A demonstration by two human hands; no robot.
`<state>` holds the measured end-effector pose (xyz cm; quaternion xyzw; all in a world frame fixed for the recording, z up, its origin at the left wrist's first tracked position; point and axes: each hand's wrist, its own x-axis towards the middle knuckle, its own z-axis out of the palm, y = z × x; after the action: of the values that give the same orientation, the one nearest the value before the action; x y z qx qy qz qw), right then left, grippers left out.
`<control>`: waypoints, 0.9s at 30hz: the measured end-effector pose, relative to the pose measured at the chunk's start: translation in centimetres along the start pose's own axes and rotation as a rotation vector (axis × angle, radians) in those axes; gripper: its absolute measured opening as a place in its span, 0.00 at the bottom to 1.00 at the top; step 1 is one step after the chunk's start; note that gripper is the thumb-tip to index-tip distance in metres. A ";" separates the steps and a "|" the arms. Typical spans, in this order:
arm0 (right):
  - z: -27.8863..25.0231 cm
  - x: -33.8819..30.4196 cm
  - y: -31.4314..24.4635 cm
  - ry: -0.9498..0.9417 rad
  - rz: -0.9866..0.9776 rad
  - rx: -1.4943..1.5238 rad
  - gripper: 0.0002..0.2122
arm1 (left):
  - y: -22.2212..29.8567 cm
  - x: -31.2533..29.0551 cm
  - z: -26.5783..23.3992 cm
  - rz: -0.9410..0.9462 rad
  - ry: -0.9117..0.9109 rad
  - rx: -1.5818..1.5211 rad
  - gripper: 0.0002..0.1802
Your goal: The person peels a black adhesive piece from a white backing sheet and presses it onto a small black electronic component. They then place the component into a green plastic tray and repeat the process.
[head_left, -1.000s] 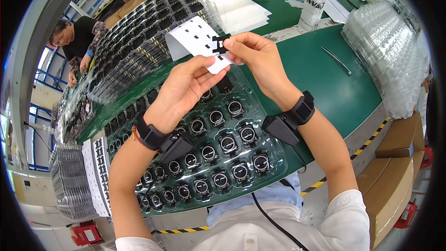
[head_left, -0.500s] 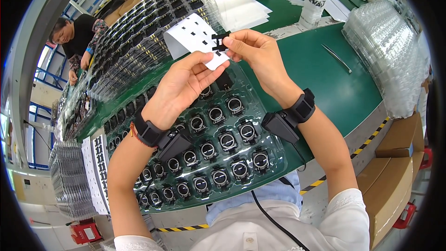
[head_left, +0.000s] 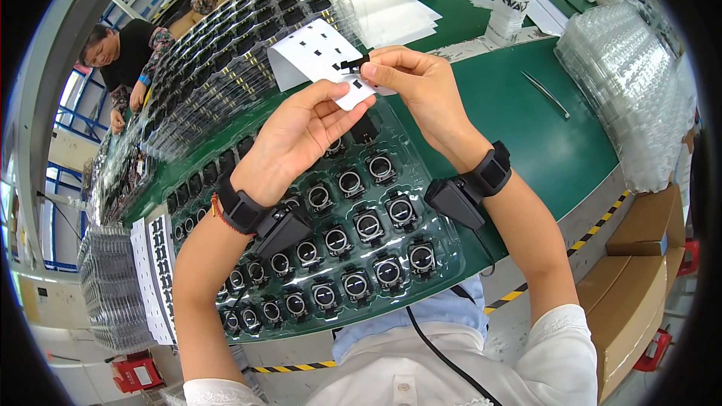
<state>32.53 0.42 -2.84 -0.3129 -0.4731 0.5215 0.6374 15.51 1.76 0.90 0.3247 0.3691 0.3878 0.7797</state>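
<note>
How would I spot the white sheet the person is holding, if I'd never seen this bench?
Start at the green table and the clear tray of round black parts on it. Just above that tray, both hands meet: the left hand and right hand hold the white sheet. Unlike the plain paper stack behind, it carries rows of small black patches.

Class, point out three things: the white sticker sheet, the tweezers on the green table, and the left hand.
white sticker sheet point(head_left: 312, 56), head view, upper middle.
tweezers point(head_left: 547, 94), head view, mid-shaft.
left hand point(head_left: 297, 143), head view, back of hand.
</note>
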 end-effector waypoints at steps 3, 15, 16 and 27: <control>-0.1 0.0 0.0 -0.020 -0.011 0.000 0.05 | 0.0 0.2 -0.2 0.005 -0.024 -0.010 0.06; -0.3 0.1 -0.3 -0.113 -0.138 -0.115 0.04 | 0.4 0.2 -0.7 -0.003 -0.085 -0.060 0.09; -0.3 0.1 -0.4 -0.130 -0.143 -0.138 0.04 | 0.5 0.2 -0.8 -0.002 -0.085 -0.061 0.09; 0.1 -0.2 -0.6 -0.053 -0.008 -0.117 0.04 | 0.1 -1.0 0.8 0.123 -0.017 0.227 0.11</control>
<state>32.63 0.04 -2.33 -0.3338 -0.5210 0.4985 0.6072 15.77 0.81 1.73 0.4363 0.3832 0.3877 0.7158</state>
